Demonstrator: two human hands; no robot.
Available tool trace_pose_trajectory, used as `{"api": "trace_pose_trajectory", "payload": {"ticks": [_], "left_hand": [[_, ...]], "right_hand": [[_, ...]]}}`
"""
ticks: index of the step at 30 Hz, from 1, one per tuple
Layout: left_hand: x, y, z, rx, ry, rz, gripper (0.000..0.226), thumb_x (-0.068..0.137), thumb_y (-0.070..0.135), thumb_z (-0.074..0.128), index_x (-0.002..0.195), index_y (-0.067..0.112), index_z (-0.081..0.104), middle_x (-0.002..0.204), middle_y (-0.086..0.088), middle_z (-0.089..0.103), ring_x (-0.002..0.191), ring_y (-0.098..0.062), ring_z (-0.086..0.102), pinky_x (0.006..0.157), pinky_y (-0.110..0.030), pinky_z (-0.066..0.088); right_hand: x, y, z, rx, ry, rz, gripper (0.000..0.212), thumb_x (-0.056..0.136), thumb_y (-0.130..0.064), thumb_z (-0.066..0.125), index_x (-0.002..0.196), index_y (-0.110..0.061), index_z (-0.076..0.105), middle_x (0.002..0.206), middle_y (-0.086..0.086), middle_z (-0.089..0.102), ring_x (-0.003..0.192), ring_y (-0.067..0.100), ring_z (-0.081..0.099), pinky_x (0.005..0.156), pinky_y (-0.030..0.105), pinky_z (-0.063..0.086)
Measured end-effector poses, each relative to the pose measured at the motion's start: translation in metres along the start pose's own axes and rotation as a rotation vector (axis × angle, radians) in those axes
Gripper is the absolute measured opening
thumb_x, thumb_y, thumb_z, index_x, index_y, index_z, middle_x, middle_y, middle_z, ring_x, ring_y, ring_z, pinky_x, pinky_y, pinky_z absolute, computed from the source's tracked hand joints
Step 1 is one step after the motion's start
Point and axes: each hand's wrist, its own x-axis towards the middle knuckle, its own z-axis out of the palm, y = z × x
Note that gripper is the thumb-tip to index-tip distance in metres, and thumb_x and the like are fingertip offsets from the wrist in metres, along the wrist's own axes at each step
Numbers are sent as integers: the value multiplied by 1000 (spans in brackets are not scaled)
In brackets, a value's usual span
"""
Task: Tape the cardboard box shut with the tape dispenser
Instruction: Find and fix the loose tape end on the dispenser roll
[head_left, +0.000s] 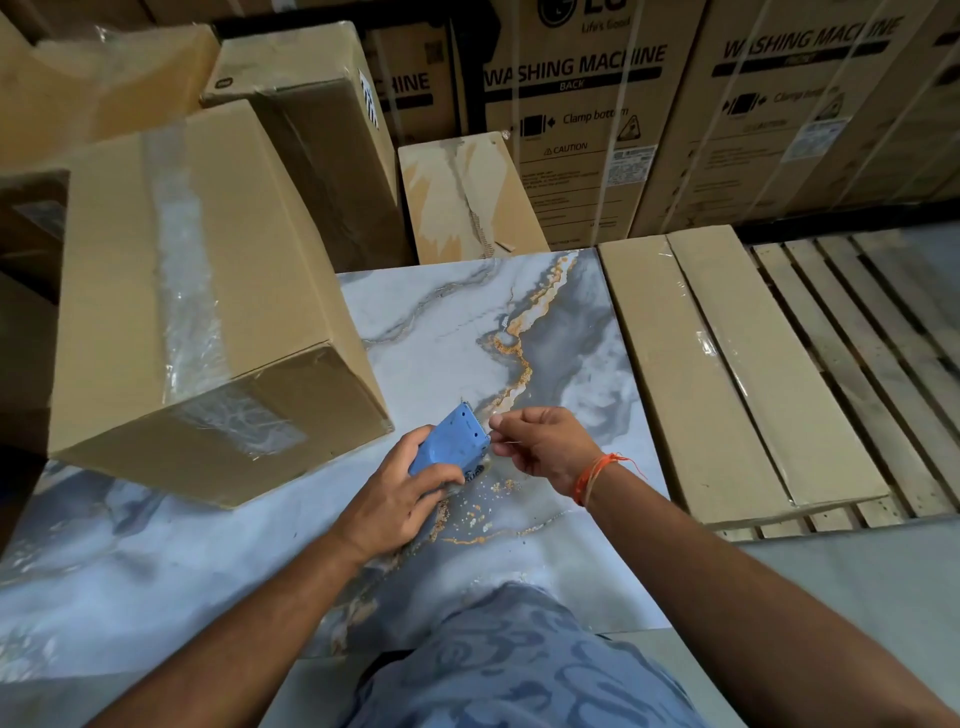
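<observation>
Right, scene as it stands:

Surface: marble-pattern sheet (452, 322), grey/white w/ gold veins, lying flat under both hands.
Cardboard box (197, 306): sits on the sheet's left part, flaps down, clear tape strip along the top seam & over the near end face. Close to the hands, left of them, not touching.
Tape dispenser (451, 441): blue, small, held just above the sheet, near-centre, right of the box's near corner. Toothed edge points up/away.
Left hand (400, 493): wrapped round the dispenser's lower body, fingers closed on it, thumb along the near side.
Right hand (545, 447): beside the dispenser's right edge, thumb & forefinger pinched together at the tape end; tape itself clear & too thin to make out, so can't tell if anything's actually caught.
Wrist: orange thread (592, 475) tied on right wrist.
Right side: two long flat cartons (727, 374) on a wooden pallet (872, 332).
Bkgd: stacked washing-machine cartons (587, 130), more plain boxes behind.
Bottom edge: blue patterned clothing (519, 670).
</observation>
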Motion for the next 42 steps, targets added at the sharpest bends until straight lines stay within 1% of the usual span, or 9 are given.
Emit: {"api": "trace_pose_trajectory", "payload": {"ticks": [3,8,10,13,19,21,27,38,42], "left_hand": [[1,-3,1,-3,-27,-17,26,97,14,65,119,28,66,141,-19,44,116,-32,55,93,-35,52],[8,-5,-2,-6,-83,5,30,98,13,66,123,29,71,142,-17,44,118,-31,55,92,-35,52],[9,-7,-6,-5,-109,12,31,99,14,65,124,32,71,141,-17,44,118,-33,56,93,-36,52],[10,-10,-13,4,-155,29,38,95,9,68,122,35,73,141,-17,44,121,-33,55,96,-35,50],[7,-14,-15,7,-210,-3,45,94,12,71,125,45,72,145,-14,42,127,-31,52,102,-36,49],[5,-15,-16,10,-213,-9,47,95,14,70,128,47,69,145,-13,42,125,-29,52,100,-35,49],[3,-11,-16,3,-187,-35,42,98,24,69,129,52,67,144,-12,43,125,-29,51,97,-38,51],[3,-7,-13,26,-162,-74,61,91,7,70,130,55,65,145,-10,43,126,-31,52,98,-36,51],[4,-7,-14,28,-171,-67,60,91,9,71,130,54,66,146,-11,44,125,-32,52,100,-33,49]], "right_hand": [[-1,-6,0,-181,16,-101,10,87,-8,73,94,-5,67,69,8,69,53,8,65,47,19,41],[0,-15,-4,-667,49,-408,33,83,-4,65,109,-22,57,65,9,72,55,10,63,57,27,51],[0,-19,-6,-815,13,-478,31,84,-5,64,107,-25,58,66,7,73,52,3,61,54,20,50],[0,-19,-7,-930,7,-516,24,83,-9,66,97,-27,64,65,1,73,55,3,65,58,25,54],[0,-18,-9,-984,22,-476,21,82,-7,68,93,-21,80,59,-17,66,58,-12,63,60,4,44],[0,-18,-8,-986,23,-477,18,81,-10,71,93,-20,81,66,-14,71,59,-14,62,63,2,44],[3,-19,2,-992,72,-521,10,80,-20,78,89,-22,83,80,-7,78,63,-5,63,63,5,44],[0,-21,2,-1108,-4,-528,20,85,-12,70,97,-23,81,90,-6,80,79,6,70,66,3,42],[-1,-19,2,-1026,35,-528,17,85,-12,72,96,-21,82,89,-4,79,77,4,69,69,13,49]]}}
